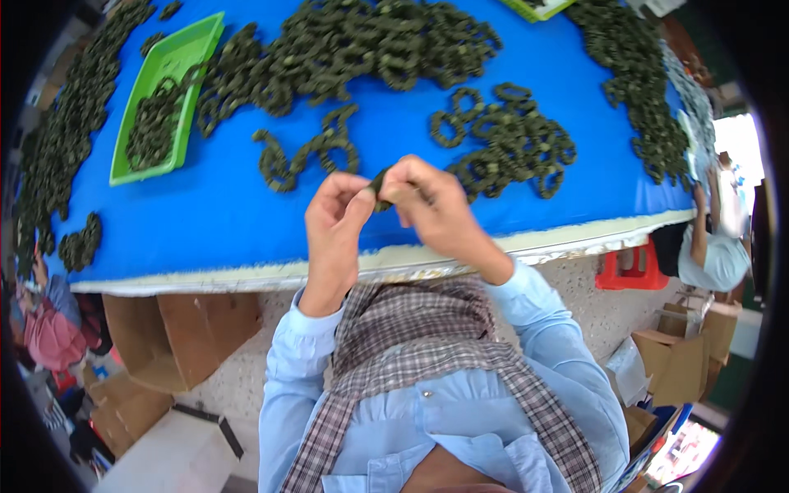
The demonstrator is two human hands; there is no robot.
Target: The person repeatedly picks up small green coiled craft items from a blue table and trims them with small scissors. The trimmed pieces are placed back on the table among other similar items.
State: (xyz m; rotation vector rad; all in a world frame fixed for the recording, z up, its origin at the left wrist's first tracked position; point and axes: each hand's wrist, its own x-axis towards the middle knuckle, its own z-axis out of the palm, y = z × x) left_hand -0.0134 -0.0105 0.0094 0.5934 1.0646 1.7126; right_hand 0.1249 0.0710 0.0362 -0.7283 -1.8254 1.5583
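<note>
The left hand (333, 226) and right hand (440, 209) pinch a dark green piece (379, 182) above the front edge of the counter (205, 222).

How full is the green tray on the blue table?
Partly full: dark pieces are heaped in the near part of the green tray, while its green bottom shows at the far end.

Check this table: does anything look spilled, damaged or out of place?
Nothing clearly stands out as spilled or damaged. The slightest oddity is a small clump of dark green ridged rings near the front left corner of the blue tabletop, apart from the larger heaps.
</note>
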